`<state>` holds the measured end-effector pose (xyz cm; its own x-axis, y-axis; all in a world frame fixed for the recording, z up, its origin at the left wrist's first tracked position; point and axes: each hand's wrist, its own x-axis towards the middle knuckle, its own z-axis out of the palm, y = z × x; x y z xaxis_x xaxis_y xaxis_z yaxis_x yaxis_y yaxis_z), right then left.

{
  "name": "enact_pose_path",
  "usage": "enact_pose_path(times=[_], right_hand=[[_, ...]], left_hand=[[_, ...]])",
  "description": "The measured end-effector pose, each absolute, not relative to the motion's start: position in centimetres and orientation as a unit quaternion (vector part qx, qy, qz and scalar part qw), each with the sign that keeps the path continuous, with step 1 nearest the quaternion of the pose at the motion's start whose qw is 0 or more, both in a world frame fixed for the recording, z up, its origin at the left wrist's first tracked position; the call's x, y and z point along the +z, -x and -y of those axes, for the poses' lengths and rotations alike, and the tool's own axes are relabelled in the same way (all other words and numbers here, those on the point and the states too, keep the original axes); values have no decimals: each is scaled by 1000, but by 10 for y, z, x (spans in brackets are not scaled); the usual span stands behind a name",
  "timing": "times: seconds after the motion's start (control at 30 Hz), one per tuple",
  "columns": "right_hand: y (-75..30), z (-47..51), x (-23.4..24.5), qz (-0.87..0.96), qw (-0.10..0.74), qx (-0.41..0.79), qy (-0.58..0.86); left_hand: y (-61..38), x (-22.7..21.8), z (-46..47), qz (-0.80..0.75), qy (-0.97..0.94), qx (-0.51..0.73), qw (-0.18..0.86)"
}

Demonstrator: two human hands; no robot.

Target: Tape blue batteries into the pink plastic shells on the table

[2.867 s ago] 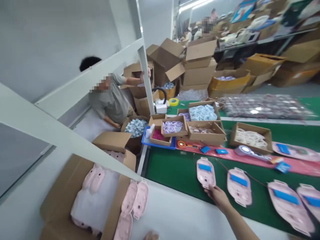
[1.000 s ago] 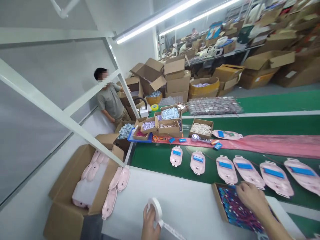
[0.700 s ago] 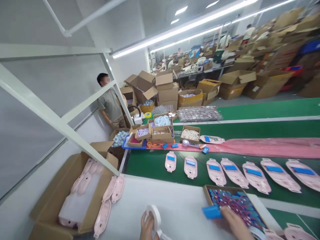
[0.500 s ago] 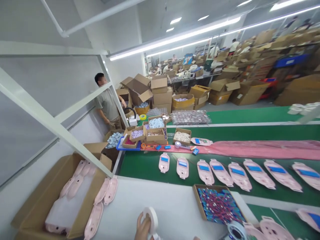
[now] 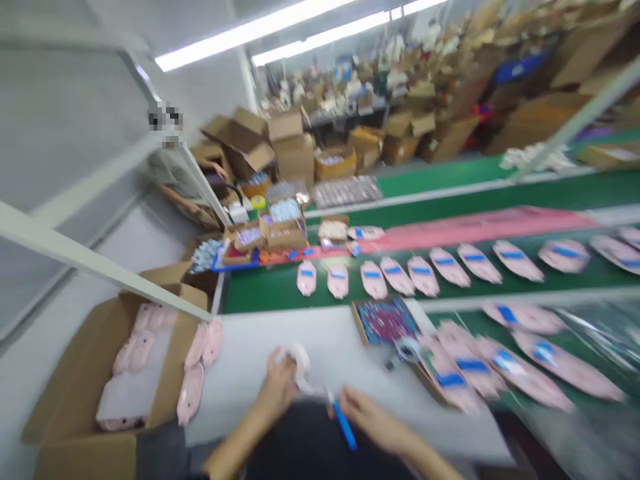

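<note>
Head view: near desk [image 5: 240, 347], motion-blurred.
Left hand [image 5: 281, 378]: grip wrapped around white tape roll [image 5: 303, 364], over desk.
Right hand [image 5: 367, 415]: grip pinching blue block [image 5: 347, 431], near side, right of roll.
Shallow box [image 5: 361, 323]: on desk, farther right.
Pink shells [image 5: 374, 287]: row, far side.

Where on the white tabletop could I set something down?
Two patches of the white tabletop look bare: between the pink plastic shells by its left edge and the left hand, and between the white tape roll and the open cardboard box of blue and dark-red parts. It is crowded right of that box, where pink shells with blue strips lie close together.
</note>
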<state>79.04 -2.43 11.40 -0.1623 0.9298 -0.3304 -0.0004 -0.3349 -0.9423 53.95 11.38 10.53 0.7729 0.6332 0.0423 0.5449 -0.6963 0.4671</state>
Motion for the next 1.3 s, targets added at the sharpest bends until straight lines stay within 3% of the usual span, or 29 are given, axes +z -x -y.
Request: enact_pose_path(times=[0.2,0.4,0.6,0.73,0.83,0.97,1.07,1.3], right_hand=[[-807,-31,159,541,425,433,582],[-810,-60,181,656,338,300,605],[-784,-53,158,592,370,369,614],[-750,-58,116,381,545,485,568],[-727,-63,82,164,671,498,524],[-734,-93,48,61,690,530,490],[-746,-147,34,57,707,479,517],[-653,-206,40,214,581,549,562]], left_hand=[[-552,150,-152,-235,-961,86,121],[-551,164,-146,-231,-968,65,75],[-553,163,-137,-271,-958,62,77],[-561,156,-129,-332,-938,58,85],[-566,143,-111,-389,-911,73,111],[-550,103,-85,-456,-869,78,179],[-518,60,-91,-492,-828,60,263],[-421,-18,-178,-518,-776,65,355]])
